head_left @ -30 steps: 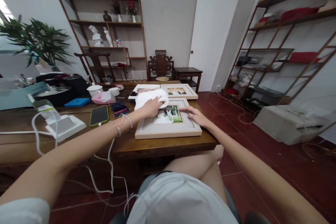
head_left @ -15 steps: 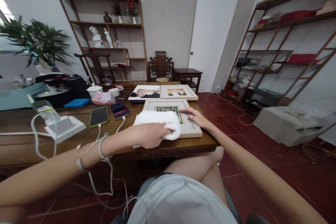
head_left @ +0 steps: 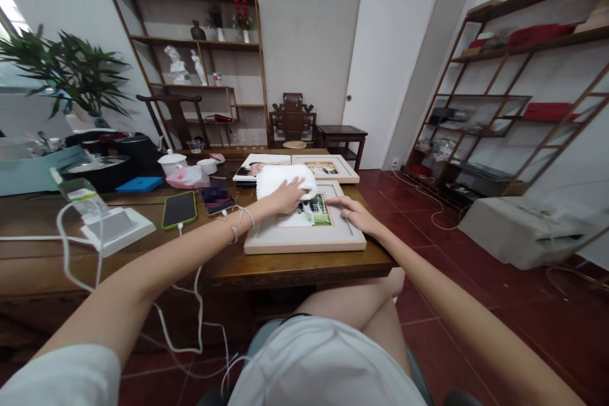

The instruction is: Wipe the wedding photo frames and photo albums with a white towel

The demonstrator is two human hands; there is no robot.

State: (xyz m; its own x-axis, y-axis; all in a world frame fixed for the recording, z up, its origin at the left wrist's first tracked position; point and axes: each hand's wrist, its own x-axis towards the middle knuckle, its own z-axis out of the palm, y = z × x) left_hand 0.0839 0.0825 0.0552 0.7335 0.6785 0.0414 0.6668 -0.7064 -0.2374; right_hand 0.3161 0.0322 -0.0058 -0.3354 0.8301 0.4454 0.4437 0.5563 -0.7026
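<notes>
A light wooden picture frame (head_left: 304, 247) lies flat on the table, with a photo (head_left: 320, 212) set in a pale mount. My left hand (head_left: 288, 195) grips a fluffy white towel (head_left: 280, 176) and presses it over the frame's far left part, covering some of the photo and the far rim. On the right side of the frame rests my right hand (head_left: 358, 216), index finger stretched out to the photo's edge, holding nothing. A ring is on one of its fingers.
Behind lie another framed picture (head_left: 349, 170) and a white picture panel (head_left: 245, 168). Left of the frame are a green-edged phone (head_left: 179, 210), a second phone (head_left: 221, 205), a white stand (head_left: 118, 231) and loose charging cables. A lidded white pot (head_left: 172, 163) stands farther back.
My left hand has slid the towel away from me, from the frame's near edge to its far left part. More of the photo and the near rim show now. My right hand stays put.
</notes>
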